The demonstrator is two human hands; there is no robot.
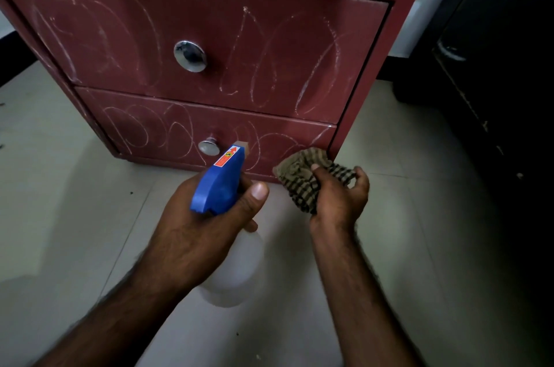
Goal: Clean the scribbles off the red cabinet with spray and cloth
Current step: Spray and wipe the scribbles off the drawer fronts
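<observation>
Gripping the spray bottle [220,186] at lower centre, the left hand [195,228] is pointing its nozzle at the scribbles [263,69] on the red cabinet [209,3] above. Right of it, the right hand [338,204] is clutching the cloth [299,180]; misting lightly before wiping is looking wisest.

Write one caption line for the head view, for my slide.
Left hand aims the spray bottle at the scribbled red cabinet; right hand holds the cloth ready.

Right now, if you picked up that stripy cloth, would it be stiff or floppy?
Probably floppy: the checked cloth sits crumpled and folded in the right hand. It is likely light too, since a loose grip seems enough to carry it.
</observation>
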